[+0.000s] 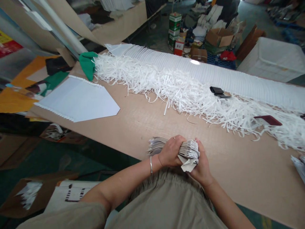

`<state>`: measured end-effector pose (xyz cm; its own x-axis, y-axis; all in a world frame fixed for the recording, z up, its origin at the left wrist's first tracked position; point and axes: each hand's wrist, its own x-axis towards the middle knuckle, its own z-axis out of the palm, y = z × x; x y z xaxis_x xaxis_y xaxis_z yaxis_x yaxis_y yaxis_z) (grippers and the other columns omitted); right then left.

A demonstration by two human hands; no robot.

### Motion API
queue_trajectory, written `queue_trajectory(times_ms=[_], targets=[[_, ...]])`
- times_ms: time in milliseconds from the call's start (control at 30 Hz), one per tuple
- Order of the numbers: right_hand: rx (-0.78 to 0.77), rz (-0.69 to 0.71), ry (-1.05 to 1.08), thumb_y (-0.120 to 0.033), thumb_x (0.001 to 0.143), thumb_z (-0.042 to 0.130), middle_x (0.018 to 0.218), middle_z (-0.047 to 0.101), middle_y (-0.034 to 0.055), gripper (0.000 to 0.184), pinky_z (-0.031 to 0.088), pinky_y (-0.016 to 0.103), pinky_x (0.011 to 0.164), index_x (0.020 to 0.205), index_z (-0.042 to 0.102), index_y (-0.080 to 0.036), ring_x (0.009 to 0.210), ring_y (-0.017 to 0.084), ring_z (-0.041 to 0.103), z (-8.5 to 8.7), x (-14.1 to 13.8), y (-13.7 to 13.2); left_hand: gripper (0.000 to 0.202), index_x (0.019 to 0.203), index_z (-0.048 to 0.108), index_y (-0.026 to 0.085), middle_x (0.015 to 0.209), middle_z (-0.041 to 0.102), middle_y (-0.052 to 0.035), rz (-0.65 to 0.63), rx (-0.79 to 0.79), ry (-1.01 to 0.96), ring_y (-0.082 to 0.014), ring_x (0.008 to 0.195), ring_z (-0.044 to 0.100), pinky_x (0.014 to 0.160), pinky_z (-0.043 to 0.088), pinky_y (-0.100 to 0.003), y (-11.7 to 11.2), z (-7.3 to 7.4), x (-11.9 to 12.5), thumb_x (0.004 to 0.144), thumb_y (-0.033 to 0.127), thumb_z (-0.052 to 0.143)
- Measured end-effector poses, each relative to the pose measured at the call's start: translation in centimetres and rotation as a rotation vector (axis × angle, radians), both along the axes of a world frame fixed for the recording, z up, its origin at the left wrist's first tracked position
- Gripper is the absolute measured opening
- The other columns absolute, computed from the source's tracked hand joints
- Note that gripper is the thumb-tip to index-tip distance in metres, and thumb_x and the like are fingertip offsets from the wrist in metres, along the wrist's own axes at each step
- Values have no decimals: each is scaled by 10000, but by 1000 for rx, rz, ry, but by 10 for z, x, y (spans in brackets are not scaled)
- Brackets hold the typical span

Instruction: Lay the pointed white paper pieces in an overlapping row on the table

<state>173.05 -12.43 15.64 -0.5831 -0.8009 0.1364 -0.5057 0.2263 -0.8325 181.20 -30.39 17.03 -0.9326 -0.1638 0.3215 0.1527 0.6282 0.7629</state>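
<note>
A thick stack of paper pieces [189,150] is held at the table's near edge, close to my body. My left hand [171,152], with a ring and a silver bracelet, wraps over the middle of the stack. My right hand [202,165] is closed around its right end, where a few pieces fold and bend downward. The layered edges face up, and the left end fans out past my left hand. Parts of the fingers are hidden behind the paper.
Across the tan table [143,114] runs a long row of overlapping white paper [214,74], with a heap of white paper strips [152,76] along it. A fanned pile of pointed white sheets [81,100] lies left. A black clip-like object [216,90] and a dark red piece [271,120] rest on the strips.
</note>
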Motion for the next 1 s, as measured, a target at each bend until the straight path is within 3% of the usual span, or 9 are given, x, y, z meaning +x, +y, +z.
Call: queue_trajectory(times_ms=[200,267,367,500,633,767,1000], targets=[[-39,-29,128,-347,820,679,1496,372,165,1001,416,604,1093,1601,63,-236,1364,383,414,35,7,-16,892,1287,447,173,1128,593,-122,-44,47,-60,-290,1021,603,944,480,-415,6,29,-6,683,786,681],[-40,24,74,-378,846,665,1506,367,164,972,406,580,1114,1601,74,-221,1384,366,404,44,2,-16,927,1312,440,173,1132,594,-118,-64,79,-96,-280,1015,607,925,484,-397,2,29,-4,686,828,636],[-27,164,-177,-458,915,598,1529,382,136,836,403,505,1142,1589,154,-241,1391,309,433,52,-13,-8,885,1225,498,158,1053,607,-103,-65,116,-105,-255,941,612,864,493,-370,-4,23,-3,696,863,582],[-99,251,-403,-520,954,529,1481,457,123,560,441,470,1112,1435,458,-241,1372,289,461,59,-30,0,832,1132,519,160,1001,610,-89,-63,117,-76,-238,889,604,830,497,-362,-5,16,-3,658,830,662],[-66,233,-272,-391,864,713,1415,504,132,505,451,446,1094,1322,565,-236,1359,287,450,69,-33,-5,708,1140,503,174,1021,605,-85,-68,99,-72,-230,896,604,815,496,-355,-2,14,-3,744,738,665],[-51,191,-178,-327,896,671,1326,572,115,393,515,372,991,1270,596,-233,1235,243,551,74,-28,-9,761,1113,489,178,986,598,-75,-63,57,-78,-232,861,602,778,496,-351,-2,14,-3,691,783,674],[77,107,-28,-344,868,682,1203,626,82,459,536,320,874,1282,525,-225,1013,198,628,80,-20,-15,680,1106,464,179,955,588,-69,-28,-62,-98,-228,841,608,757,494,-338,3,13,1,731,705,677]])
